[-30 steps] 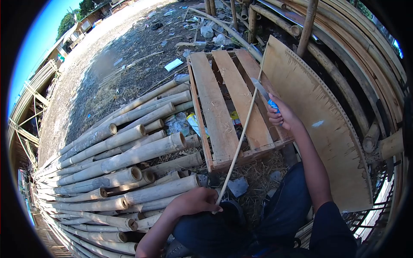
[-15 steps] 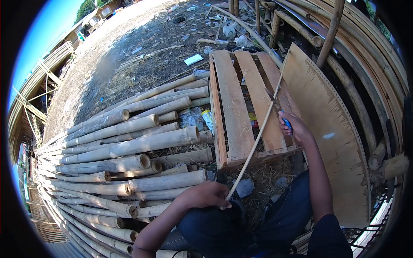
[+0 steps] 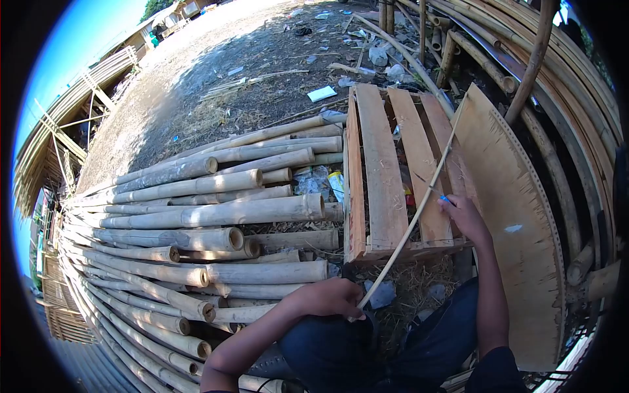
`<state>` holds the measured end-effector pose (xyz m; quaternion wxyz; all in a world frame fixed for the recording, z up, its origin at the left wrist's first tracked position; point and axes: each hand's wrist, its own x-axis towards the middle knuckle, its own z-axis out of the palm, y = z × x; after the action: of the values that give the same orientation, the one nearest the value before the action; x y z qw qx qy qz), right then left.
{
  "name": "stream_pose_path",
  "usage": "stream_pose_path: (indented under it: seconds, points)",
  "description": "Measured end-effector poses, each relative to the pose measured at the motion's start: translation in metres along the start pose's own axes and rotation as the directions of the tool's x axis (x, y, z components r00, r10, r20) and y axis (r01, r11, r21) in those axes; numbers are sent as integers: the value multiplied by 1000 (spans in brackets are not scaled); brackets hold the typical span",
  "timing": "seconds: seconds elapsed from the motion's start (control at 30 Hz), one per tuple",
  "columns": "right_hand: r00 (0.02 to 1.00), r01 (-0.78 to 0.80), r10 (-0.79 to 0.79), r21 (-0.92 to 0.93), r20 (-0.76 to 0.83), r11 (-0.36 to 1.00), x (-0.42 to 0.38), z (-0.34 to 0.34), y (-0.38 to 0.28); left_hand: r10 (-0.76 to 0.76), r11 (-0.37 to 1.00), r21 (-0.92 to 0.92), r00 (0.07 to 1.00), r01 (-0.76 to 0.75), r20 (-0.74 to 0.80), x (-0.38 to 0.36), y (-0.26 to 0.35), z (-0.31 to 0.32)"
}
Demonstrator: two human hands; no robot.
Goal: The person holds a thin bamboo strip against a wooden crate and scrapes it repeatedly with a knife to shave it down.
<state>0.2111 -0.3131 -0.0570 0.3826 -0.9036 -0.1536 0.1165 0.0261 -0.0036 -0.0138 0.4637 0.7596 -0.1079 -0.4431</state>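
A long thin bamboo strip (image 3: 407, 232) slants from my lap up across a slatted wooden crate (image 3: 384, 171). Its lower end is gripped by my left hand (image 3: 333, 298), close above my knee, with fingers curled around it. My right hand (image 3: 464, 216) is closed on the blue handle of a knife (image 3: 438, 192). The blade crosses the strip above the near part of the crate. Curled shavings lie on the slats, and the far end of the strip reaches past the crate's back right corner.
Stacked bamboo poles (image 3: 216, 215) fill the left side, their cut ends toward the crate. A curved plywood sheet (image 3: 517, 229) leans along the right, with more poles (image 3: 557, 157) behind it. Litter and a white piece (image 3: 322, 93) lie on the ground ahead.
My right hand and the knife have moved down along the strip, toward me. My left hand keeps hold of the lower end. The whole view has shifted slightly.
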Motion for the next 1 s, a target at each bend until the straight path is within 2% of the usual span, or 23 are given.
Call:
stream_pose_path:
  seconds: [0.2, 0.3, 0.4, 0.47, 0.6, 0.67, 0.7, 0.77, 0.8, 0.87, 1.0]
  points:
    - [995, 57, -62, -66, -76, 996, -2, 3, -7, 17, 1000, -9, 1000, -17, -3, 0, -2, 0]
    - [998, 57, -59, -109, -22, 992, -6, 2, -11, 30, 1000, -8, 1000, -30, -9, 0, -2, 0]
    - [992, 125, -123, -89, 28, 988, -14, 3, -13, 31, 1000, -7, 999, -31, -15, -1, -1, 0]
    - [982, 141, -128, -84, 138, 986, -17, 2, -9, 23, 1000, -8, 1000, -23, -17, -2, 0, 0]
    - [964, 196, -186, -32, 191, 980, -44, 18, -37, 42, 999, 18, 999, -42, -14, -1, -2, 0]
    - [958, 282, -269, -163, 97, 945, -51, 26, -39, 47, 999, 21, 999, -47, -14, 1, -3, 0]
    - [957, 285, -272, -163, 98, 945, -49, 26, -36, 54, 997, 55, 998, -53, -16, 1, -3, 1]
    - [965, 258, -259, -350, 46, 900, -39, 25, -24, 57, 995, 89, 998, -55, -22, 1, -3, 1]
    - [964, 260, -260, -347, 49, 901, -31, 20, -15, 62, 993, 102, 998, -60, -15, 1, -3, 1]
    - [980, 134, -171, -292, -105, 947, -12, 5, 0, 72, 990, 121, 997, -70, -10, 1, -4, 1]
    - [986, 126, -152, -277, -75, 953, -22, 6, -21, 91, 993, 79, 995, -87, -52, 3, -10, 2]
